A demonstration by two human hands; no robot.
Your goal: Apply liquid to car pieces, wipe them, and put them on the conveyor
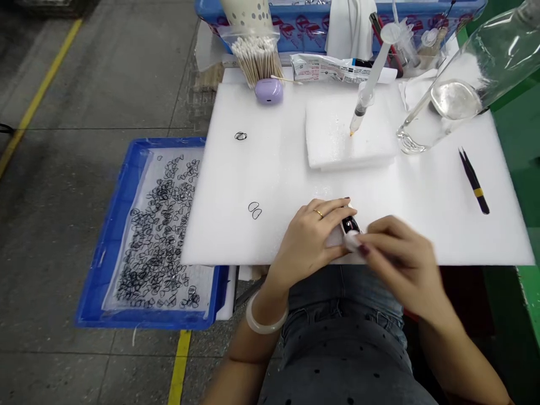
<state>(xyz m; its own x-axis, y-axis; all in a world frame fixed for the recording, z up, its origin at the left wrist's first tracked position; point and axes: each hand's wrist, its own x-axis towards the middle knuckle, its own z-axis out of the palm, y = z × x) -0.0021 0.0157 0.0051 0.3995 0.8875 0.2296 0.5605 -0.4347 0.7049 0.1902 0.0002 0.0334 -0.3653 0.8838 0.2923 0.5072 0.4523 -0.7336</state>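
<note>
At the front edge of the white foam board (pixel 223 236), my left hand (pixel 310 236) grips a small glossy black piece (pixel 350 224) with a pale edge. Its fingers and thumb close around the piece, hiding part of it. My right hand (pixel 400 259), a little blurred, pinches a small white wad (pixel 351 241) against the near end of that piece. Two thin black rings (pixel 255 210) lie to the left of my hands, and a few more black rings (pixel 240 135) sit farther back. Beyond my fingers, a syringe (pixel 363 104) stands with its tip on a white foam pad (pixel 320 152).
Black tweezers (pixel 475 183) and a tilted glass bottle (pixel 455 98) are at right. Cotton swabs (pixel 257 56), a purple case (pixel 269 91) and a tube (pixel 323 68) line the back. A blue tray (pixel 105 242) with many black rings stands at lower left.
</note>
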